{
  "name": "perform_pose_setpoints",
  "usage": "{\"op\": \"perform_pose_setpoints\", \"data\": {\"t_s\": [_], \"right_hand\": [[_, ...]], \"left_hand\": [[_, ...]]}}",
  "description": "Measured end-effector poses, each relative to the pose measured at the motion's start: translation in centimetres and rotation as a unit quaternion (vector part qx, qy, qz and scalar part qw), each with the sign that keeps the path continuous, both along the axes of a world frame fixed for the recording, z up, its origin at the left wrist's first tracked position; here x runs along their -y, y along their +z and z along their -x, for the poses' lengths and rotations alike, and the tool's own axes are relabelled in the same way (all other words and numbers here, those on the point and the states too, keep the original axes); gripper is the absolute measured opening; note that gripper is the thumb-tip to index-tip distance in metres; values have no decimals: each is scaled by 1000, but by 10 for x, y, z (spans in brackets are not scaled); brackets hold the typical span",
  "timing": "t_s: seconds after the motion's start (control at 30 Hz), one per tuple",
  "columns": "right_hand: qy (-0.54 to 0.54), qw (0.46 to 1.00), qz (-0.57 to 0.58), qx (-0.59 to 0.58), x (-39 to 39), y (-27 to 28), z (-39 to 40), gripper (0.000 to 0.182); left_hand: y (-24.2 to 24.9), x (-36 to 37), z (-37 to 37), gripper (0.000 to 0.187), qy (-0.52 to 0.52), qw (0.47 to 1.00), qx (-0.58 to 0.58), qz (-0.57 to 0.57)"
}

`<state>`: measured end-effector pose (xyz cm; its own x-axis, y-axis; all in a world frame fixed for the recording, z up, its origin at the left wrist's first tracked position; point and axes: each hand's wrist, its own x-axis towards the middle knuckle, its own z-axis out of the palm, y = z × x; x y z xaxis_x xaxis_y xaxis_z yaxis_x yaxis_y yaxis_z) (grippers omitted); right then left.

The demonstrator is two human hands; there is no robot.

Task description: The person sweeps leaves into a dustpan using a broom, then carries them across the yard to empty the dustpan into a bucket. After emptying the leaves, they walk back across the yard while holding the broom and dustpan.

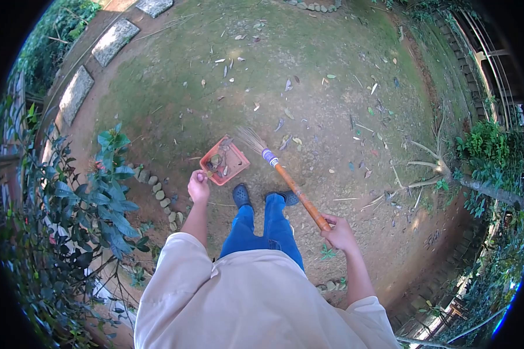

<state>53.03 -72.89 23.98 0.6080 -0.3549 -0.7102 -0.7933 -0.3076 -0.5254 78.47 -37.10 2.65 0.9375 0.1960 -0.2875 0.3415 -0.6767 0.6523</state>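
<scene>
My left hand (198,185) is closed on the near left edge of an orange dustpan (237,170), which has dry leaves (220,164) inside. My right hand (339,234) is wrapped round the end of a broom's orange-brown handle (300,196). The broom slants up and to the left from that hand, past a purple and white binding (269,157). Its thin bristles (250,139) fan out just to the right of the dustpan's upper edge, close to the ground.
Fallen leaves (288,85) lie scattered over the mossy ground. A leafy shrub (113,198) and a curved row of stones (159,195) stand at the left, stone slabs (75,95) at the upper left, and a branching trunk (483,189) at the right.
</scene>
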Motion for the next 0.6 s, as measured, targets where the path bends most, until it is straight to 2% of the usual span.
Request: {"op": "perform_pose_setpoints", "data": {"t_s": [0.03, 0.37, 0.43, 0.6], "right_hand": [[33, 999, 36, 18, 0, -7, -2, 60], [90, 992, 83, 18, -2, -46, -47, 63], [82, 995, 50, -27, -7, -33, -55, 63], [84, 995, -9, -47, 4, 17, -38, 60]], "left_hand": [[-1, -2, 1, 26, -1, 1000, 2, -7], [-16, -11, 4, 27, 2, 1000, -5, 1], [-18, -16, 3, 27, 7, 1000, -9, 8], [-10, -18, 1, 25, 5, 1000, -6, 13]]}}
